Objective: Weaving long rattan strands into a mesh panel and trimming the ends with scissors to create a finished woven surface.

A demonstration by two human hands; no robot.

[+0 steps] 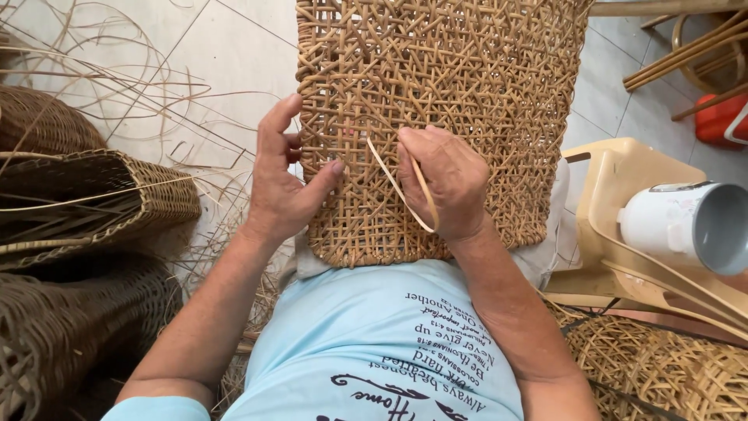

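— Where is the panel (436,93) now, and what holds it?

— It lies on the person's lap, its near edge against the blue shirt (374,335), its long axis running away from the body toward the tiled floor (195,54). The left hand (284,183) grips the left edge: thumb on top of the weave, the other fingers curled around the side, so this hand is closed on the panel.

— And the strip (405,187)?

— A thin, flat, pale cane strip. It makes a narrow loop under the right hand (448,183), and its long axis goes diagonally, from the upper left down to the wrist. The right fingers are bent narrow, tips pressed into the weave just left of the knuckles; I think they pinch the strip, but the contact itself is hidden. The right hand is clearly the nearer one — the left thumb is only near the strip's upper end, not touching.

— Materials?

— The panel is open rattan lattice, stiff and rough, honey colour. At the left stand darker woven baskets (93,203) with loose fibres around; at the right a white mug (689,226) lies on its side on a beige plastic chair (623,179).
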